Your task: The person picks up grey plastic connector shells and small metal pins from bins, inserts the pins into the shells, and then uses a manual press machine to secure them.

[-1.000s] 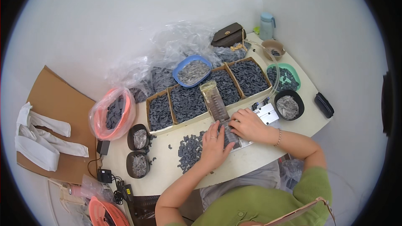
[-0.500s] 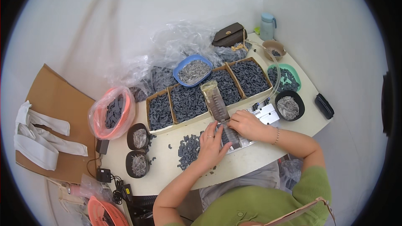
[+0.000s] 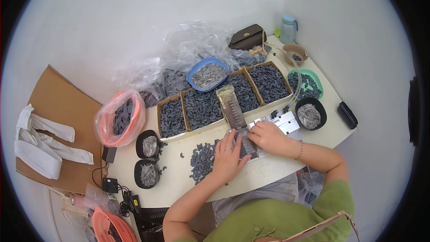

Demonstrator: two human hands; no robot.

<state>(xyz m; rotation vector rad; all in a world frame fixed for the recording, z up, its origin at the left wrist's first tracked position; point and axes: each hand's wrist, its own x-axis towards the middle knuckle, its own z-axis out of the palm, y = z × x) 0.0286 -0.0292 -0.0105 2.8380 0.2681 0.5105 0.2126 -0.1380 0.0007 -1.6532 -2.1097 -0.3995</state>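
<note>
My left hand (image 3: 227,156) lies with its fingers stretched out over the left side of a dark slotted plate (image 3: 251,149), thumb apart. From the right, my right hand (image 3: 272,139) reaches to the same plate with its fingers bent together at the upper part. Whatever its fingertips pinch is hidden or too small to make out. The plate sits on a silver metal fixture (image 3: 287,123), and a long clear-topped strip with a row of slots (image 3: 231,107) extends from it toward the boxes. Beside my left hand lies a loose pile of small dark grey parts (image 3: 201,161).
Behind stand divided cardboard boxes (image 3: 204,112) of grey parts, with a blue tray of metal pins (image 3: 208,76) on top. Black bowls of pins (image 3: 148,174) stand left, another black bowl (image 3: 310,114) right, near a green bowl (image 3: 319,80). A clear hose (image 3: 299,78) curves behind the fixture.
My right hand has shifted slightly right and nearer to me along the plate. My left hand stays nearly in place, its fingers over the plate.
</note>
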